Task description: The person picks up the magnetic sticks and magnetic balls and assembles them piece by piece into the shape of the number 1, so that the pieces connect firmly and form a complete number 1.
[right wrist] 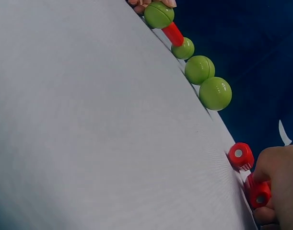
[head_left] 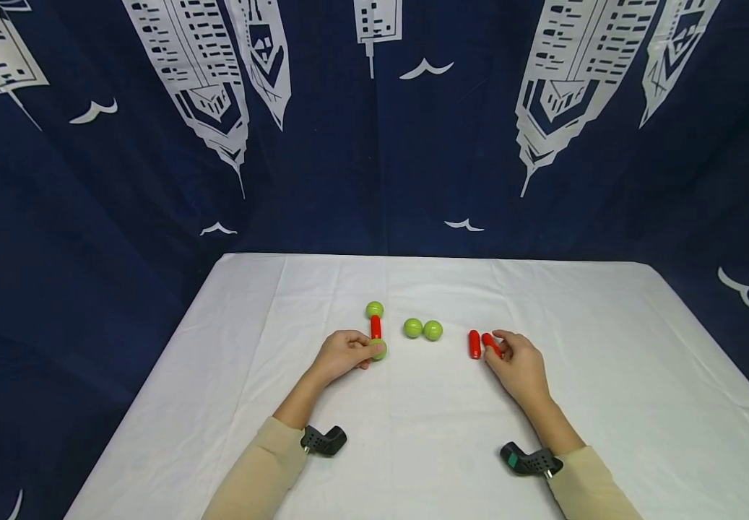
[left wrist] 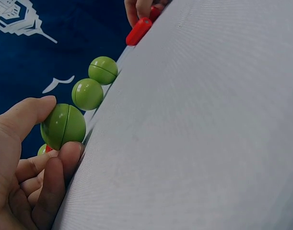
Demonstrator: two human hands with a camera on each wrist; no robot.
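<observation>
My left hand (head_left: 346, 351) pinches a green ball (left wrist: 63, 127) between thumb and fingers. That ball meets the near end of a red rod (head_left: 375, 327), and another green ball (head_left: 375, 310) sits at the rod's far end, so the three form a line. To the right, my right hand (head_left: 518, 365) pinches a second red rod (right wrist: 257, 190) low at the table. Just left of it lies a third red rod (head_left: 474, 344), apart from the fingers. Silvery discs show on the ends of the two right-hand rods in the right wrist view.
Two more green balls (head_left: 412, 328) sit side by side between the hands. White cloth covers the table (head_left: 439, 433), and a dark blue printed curtain (head_left: 381, 159) hangs behind its far edge. Each wrist carries a black camera mount (head_left: 323, 440).
</observation>
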